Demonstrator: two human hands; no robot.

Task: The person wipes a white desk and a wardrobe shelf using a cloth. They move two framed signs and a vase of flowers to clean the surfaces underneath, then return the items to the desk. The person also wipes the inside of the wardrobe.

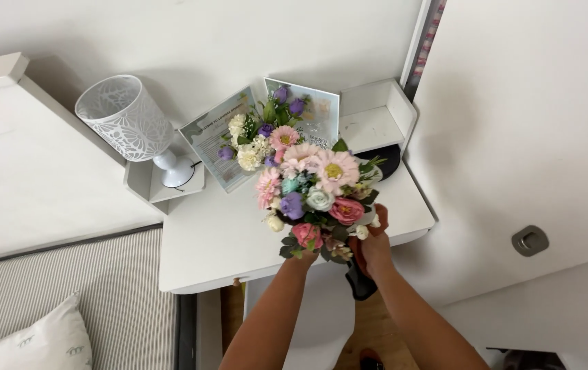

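White desk [212, 240] by a white wall, lamp [133, 123] at 10 o'clock.
Bouquet [311, 185] held over desk centre; right hand [375, 243] clamped on its dark stem wrap at 5 o'clock. Left hand hidden behind blooms, grip can't tell.
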